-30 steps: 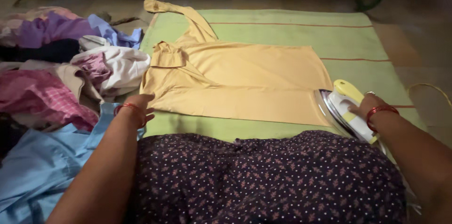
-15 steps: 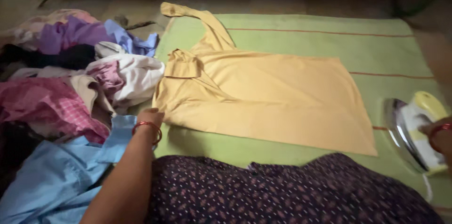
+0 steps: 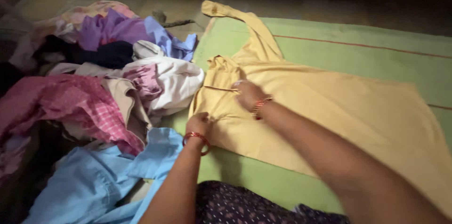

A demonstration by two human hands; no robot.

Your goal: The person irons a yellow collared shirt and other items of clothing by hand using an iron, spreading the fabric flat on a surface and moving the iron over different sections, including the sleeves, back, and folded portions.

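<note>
Both hands are laid flat: the left hand (image 3: pixel 198 124) pins the yellow shirt's (image 3: pixel 329 111) edge, the right hand (image 3: pixel 247 93) presses beside its collar, so the cloth is kept smooth on the green mat (image 3: pixel 376 50).

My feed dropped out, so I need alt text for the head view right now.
Both hands rest on a yellow shirt spread flat on a green mat: the left hand at its near edge, the right hand just below the collar. A heap of mixed clothes lies to the left, with a light blue garment nearest.
</note>
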